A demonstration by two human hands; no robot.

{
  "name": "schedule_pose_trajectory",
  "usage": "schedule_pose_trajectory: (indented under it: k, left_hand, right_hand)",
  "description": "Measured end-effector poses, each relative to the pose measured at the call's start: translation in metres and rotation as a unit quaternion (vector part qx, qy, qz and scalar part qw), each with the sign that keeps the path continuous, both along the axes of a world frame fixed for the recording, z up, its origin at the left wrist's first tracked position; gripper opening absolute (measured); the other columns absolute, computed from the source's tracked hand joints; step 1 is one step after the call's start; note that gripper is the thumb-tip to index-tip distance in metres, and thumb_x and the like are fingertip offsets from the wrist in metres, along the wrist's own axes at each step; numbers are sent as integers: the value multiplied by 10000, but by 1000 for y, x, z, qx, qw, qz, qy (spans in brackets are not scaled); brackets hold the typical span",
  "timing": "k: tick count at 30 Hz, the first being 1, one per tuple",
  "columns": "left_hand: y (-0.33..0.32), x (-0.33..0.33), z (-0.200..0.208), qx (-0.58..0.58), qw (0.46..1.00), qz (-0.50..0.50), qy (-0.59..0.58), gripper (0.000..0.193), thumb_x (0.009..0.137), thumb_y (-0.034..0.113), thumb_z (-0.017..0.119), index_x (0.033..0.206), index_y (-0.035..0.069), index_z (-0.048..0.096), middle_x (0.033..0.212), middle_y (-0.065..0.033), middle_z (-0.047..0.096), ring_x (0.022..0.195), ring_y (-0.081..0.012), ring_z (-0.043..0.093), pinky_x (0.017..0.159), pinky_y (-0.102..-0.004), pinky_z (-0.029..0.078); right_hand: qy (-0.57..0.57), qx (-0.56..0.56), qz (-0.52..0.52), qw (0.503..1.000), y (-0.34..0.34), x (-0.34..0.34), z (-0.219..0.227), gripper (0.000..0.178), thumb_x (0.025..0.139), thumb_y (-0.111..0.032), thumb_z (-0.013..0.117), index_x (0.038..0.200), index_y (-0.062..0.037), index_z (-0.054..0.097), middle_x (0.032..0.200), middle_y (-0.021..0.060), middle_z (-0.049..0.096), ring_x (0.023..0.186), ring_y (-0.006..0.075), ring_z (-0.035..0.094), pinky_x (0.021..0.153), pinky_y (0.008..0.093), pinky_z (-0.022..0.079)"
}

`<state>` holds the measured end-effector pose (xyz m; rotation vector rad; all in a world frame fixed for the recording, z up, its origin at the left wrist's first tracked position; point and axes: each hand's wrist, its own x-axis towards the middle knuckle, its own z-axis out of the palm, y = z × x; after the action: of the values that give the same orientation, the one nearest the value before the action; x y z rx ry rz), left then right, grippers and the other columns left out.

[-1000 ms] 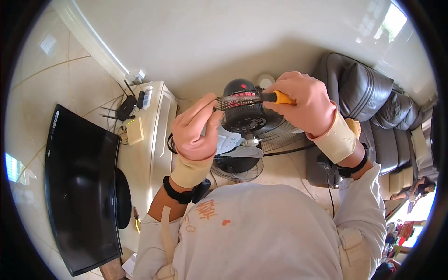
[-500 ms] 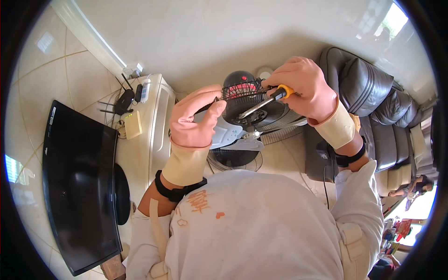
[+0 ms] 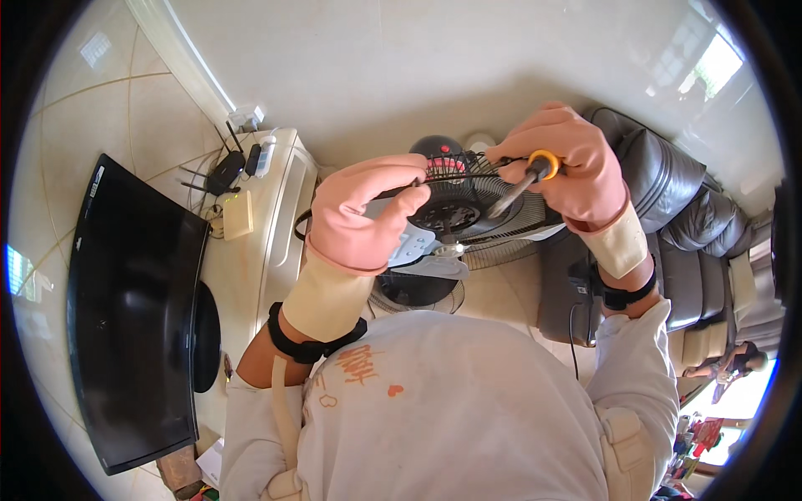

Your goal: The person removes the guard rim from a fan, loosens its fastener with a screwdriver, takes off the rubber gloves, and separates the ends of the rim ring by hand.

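Both my hands wear pink rubber gloves with cream cuffs. My right hand [image 3: 576, 171] is closed around a screwdriver [image 3: 535, 173] with a yellow-and-black handle. Its metal shaft slants down and left over the grille wires. The right fingertips also touch the upper rim of the black fan grille [image 3: 493, 179]. My left hand [image 3: 363, 213] pinches the left part of that rim, where a small dark piece shows between thumb and forefinger. Behind the grille sits the black motor housing [image 3: 444, 149] with a red spot. Grey fan blades [image 3: 418, 250] lie below the hub, partly behind my left hand.
At left a black monitor [image 3: 138, 317] stands by a white cabinet [image 3: 280, 200], which bears a black router [image 3: 224, 174] and a cream box [image 3: 238, 215]. A dark leather sofa [image 3: 660, 184] is on the right. Farther right sits another person [image 3: 735, 361].
The screwdriver has swung; its tip has moved right, away from the fan hub, and now points more steeply down. Both hands sit a little farther right in view, still at the grille.
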<state>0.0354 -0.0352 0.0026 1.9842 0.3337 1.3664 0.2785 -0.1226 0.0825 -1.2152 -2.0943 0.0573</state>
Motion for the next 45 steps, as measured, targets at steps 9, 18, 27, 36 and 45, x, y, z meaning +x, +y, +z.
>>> schedule_pose_trajectory:
  k: [9, 18, 27, 36, 45]
  left_hand:
    - [-25, 17, 32, -11, 999, 28, 37, 185, 767, 2, 773, 942, 43, 727, 922, -93, 742, 716, -255, 685, 643, -320, 540]
    - [-31, 13, 31, 2, 999, -17, 44, 120, 831, -47, 719, 944, -70, 686, 1020, -151, 748, 790, -200, 680, 706, -295, 541]
    - [-33, 6, 37, 5, 998, -23, 57, 109, 849, -36, 703, 947, -82, 688, 1015, -149, 744, 794, -190, 683, 708, -298, 544]
    - [-36, 1, 45, -69, 996, -54, -15, 151, 810, -58, 702, 956, -26, 719, 919, -99, 738, 658, -140, 611, 603, -273, 501]
    - [-37, -1, 53, -55, 996, -61, 30, 175, 817, -58, 693, 981, -9, 730, 931, -95, 739, 657, -154, 615, 593, -275, 498]
  right_hand:
    - [7, 64, 48, 997, -1, -12, 0, 285, 654, -27, 785, 938, -40, 770, 793, 117, 704, 724, 300, 639, 723, 398, 471]
    - [-34, 147, -5, 988, -20, -28, 3, 295, 634, -73, 800, 928, -86, 774, 757, 66, 712, 601, 261, 613, 588, 351, 447]
    - [-42, 157, 5, 987, -20, -37, 6, 266, 643, -113, 816, 901, -79, 762, 756, 68, 713, 578, 254, 603, 580, 348, 462]
    - [-51, 177, 12, 983, -16, -45, 7, 236, 616, -78, 785, 844, -114, 738, 722, 36, 678, 593, 263, 615, 580, 348, 476]
    - [-64, 176, 19, 982, -13, -46, 16, 238, 601, -76, 761, 834, -110, 724, 665, 33, 626, 570, 270, 581, 597, 350, 468]
